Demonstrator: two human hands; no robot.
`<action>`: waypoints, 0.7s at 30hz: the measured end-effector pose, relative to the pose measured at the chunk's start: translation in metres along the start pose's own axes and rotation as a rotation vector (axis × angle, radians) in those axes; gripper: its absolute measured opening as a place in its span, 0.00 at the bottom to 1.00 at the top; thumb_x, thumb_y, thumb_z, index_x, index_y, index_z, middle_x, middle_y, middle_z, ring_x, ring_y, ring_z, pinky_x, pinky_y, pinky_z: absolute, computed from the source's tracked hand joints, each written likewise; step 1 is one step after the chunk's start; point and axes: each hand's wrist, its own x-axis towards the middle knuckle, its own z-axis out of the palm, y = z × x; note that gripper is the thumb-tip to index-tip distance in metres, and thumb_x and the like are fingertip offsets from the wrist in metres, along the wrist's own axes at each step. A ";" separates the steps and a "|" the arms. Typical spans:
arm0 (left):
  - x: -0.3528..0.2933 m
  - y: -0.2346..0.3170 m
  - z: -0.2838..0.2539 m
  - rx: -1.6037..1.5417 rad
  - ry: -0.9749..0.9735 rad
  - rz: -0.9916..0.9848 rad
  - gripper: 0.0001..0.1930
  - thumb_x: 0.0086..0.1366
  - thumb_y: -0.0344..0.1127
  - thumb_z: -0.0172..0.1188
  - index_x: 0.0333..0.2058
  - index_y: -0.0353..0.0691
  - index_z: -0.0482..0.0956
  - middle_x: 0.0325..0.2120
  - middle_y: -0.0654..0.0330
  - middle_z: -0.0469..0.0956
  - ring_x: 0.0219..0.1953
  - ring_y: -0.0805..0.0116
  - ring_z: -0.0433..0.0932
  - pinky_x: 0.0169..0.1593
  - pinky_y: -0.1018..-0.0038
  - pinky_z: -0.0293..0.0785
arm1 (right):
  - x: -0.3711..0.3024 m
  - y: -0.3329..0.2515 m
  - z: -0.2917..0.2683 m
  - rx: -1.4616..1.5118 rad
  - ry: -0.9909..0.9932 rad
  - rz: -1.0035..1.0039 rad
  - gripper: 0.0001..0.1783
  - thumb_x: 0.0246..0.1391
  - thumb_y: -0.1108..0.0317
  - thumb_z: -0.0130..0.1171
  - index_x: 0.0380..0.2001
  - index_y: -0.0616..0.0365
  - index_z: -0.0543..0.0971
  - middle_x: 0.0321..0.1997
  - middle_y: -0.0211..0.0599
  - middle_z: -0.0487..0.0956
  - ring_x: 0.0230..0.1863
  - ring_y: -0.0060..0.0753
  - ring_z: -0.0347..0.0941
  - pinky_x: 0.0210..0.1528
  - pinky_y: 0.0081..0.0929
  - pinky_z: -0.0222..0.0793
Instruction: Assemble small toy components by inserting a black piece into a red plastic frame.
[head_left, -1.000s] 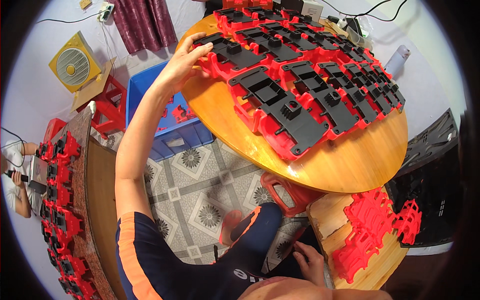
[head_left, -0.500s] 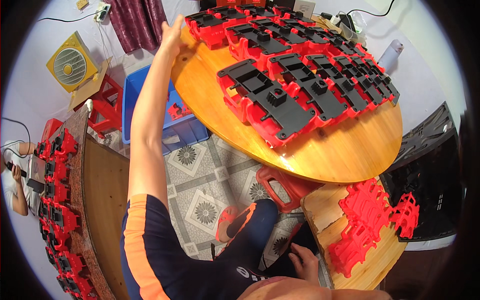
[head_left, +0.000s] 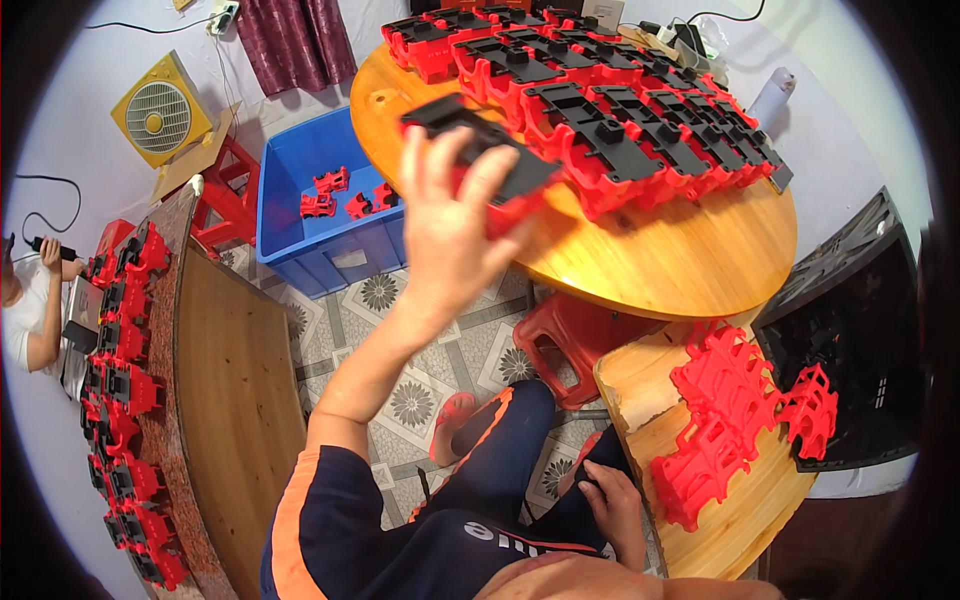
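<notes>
My left hand (head_left: 448, 235) is closed around a toy car body (head_left: 490, 150), a red plastic shell with a black plate on top, held above the left edge of the round wooden table (head_left: 640, 280). The car is slightly blurred. Behind and to the right of it, rows of similar red-and-black toy car bodies (head_left: 590, 130) stand close together on the table. My right hand (head_left: 612, 505) rests by my right thigh, fingers slightly bent and apart, with nothing visible in it. To its right, bare red plastic shells (head_left: 715, 430) lie on a lower wooden board (head_left: 640, 410).
A blue bin (head_left: 330, 265) with several small red-and-black pieces stands on the floor at left. More car bodies (head_left: 130, 390) line a stone-edged table where another person (head_left: 40, 320) sits. A red stool (head_left: 570, 345) is under the round table; a yellow fan (head_left: 160, 110) stands far left.
My left hand has come back from the table's far left edge and now holds a car body off the table, from the front row's near end. My right hand has barely moved.
</notes>
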 end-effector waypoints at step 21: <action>-0.049 0.096 0.052 -0.844 0.200 -0.087 0.26 0.67 0.35 0.61 0.58 0.30 0.62 0.53 0.47 0.67 0.50 0.53 0.73 0.56 0.60 0.69 | -0.120 0.051 -0.045 -0.112 0.902 0.317 0.16 0.51 0.71 0.67 0.44 0.59 0.80 0.39 0.40 0.80 0.41 0.39 0.77 0.46 0.33 0.72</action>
